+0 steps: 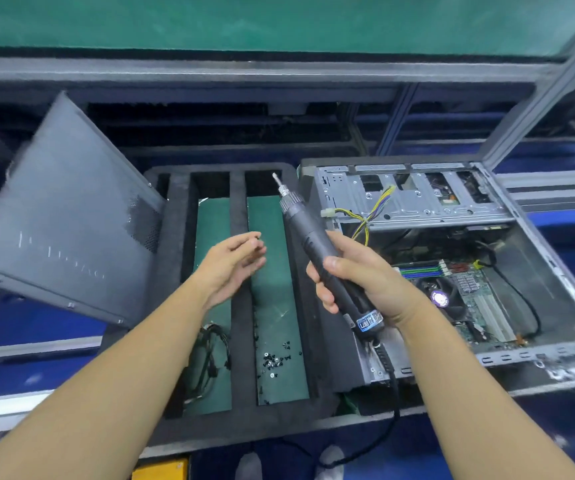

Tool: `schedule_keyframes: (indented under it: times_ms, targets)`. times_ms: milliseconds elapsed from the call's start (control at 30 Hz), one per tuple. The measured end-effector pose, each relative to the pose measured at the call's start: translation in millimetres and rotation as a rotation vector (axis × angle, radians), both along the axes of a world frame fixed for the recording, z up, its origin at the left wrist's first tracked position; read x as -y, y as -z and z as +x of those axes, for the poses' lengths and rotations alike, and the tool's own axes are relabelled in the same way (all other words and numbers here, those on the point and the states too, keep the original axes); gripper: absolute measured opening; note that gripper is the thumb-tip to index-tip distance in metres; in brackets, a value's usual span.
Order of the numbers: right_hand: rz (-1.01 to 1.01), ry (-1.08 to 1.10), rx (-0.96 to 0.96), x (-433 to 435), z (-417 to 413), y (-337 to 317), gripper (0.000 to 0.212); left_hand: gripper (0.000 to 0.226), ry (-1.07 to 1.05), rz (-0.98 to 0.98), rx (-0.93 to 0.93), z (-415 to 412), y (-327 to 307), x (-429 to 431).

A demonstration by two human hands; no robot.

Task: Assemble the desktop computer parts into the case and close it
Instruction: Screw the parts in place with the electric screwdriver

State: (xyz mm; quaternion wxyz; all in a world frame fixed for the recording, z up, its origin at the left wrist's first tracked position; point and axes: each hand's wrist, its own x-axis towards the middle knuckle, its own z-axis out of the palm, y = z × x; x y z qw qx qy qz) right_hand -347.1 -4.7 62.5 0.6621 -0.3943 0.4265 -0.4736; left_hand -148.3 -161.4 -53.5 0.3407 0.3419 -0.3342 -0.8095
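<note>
Computer case [535, 265] lies on its side at the right, open face up, with the motherboard [476, 296] flat in the bottom and the CPU fan [440, 299] at the board's near-left part. The drive cage [417, 199] spans the far end, and yellow and black wires [376, 209] flop out of it toward the case's left wall.

The right hand [365, 282] is wrapped around a grey electric screwdriver [310, 237], held above that left wall with the bit pointing up and away. Its cord [395, 393] trails down past the near corner.

The left hand [230, 265] floats over the foam tray [237, 306] with its fingers loosely bent. There's a small dark speck at the fingertips, but it's too blurry to tell if it's pinching anything.

The tray sits just left of the case. Loose black screws [274, 362] are in its right slot and a cable bundle [210, 355] in the middle one. The side panel [64, 220] stands tilted at the far left, its lower corner by the tray's edge. Inside the case, the right side past the board is bare metal.
</note>
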Motion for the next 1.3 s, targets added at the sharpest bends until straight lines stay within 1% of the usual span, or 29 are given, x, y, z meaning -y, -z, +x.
schedule_keyframes:
  times_ms: [33, 100, 200, 333, 400, 633, 833, 1033, 1300]
  targets:
    - [0.013, -0.015, -0.076, -3, 3, -5, 0.044, 0.022, -0.002, 0.044, -0.078, 7, -4, -1]
    - [0.035, -0.048, -0.23, -9, 10, -13, 0.052, 0.02, 0.008, 0.077, -0.162, 17, -13, -3]
    - [0.068, -0.095, -0.408, -20, 22, -22, 0.059, 0.018, 0.012, 0.072, -0.211, 22, -29, -5]
    - [0.105, -0.138, -0.551, -28, 35, -32, 0.056, 0.016, 0.034, 0.036, -0.222, 32, -46, -2]
    - [0.117, -0.137, -0.58, -30, 40, -36, 0.055, 0.017, 0.064, 0.002, -0.198, 39, -49, -2]
    - [0.105, -0.183, -0.63, -32, 51, -45, 0.051, 0.017, 0.062, -0.028, -0.172, 54, -51, -5]
    - [0.124, -0.234, -0.736, -35, 53, -53, 0.049, 0.015, 0.162, -0.11, -0.09, 63, -55, -1]
    - [0.129, -0.246, -0.79, -37, 56, -59, 0.051, 0.014, 0.245, -0.167, -0.035, 65, -56, 3]
    - [0.121, -0.206, -0.799, -48, 54, -57, 0.052, 0.014, 0.291, -0.125, -0.014, 61, -58, 4]
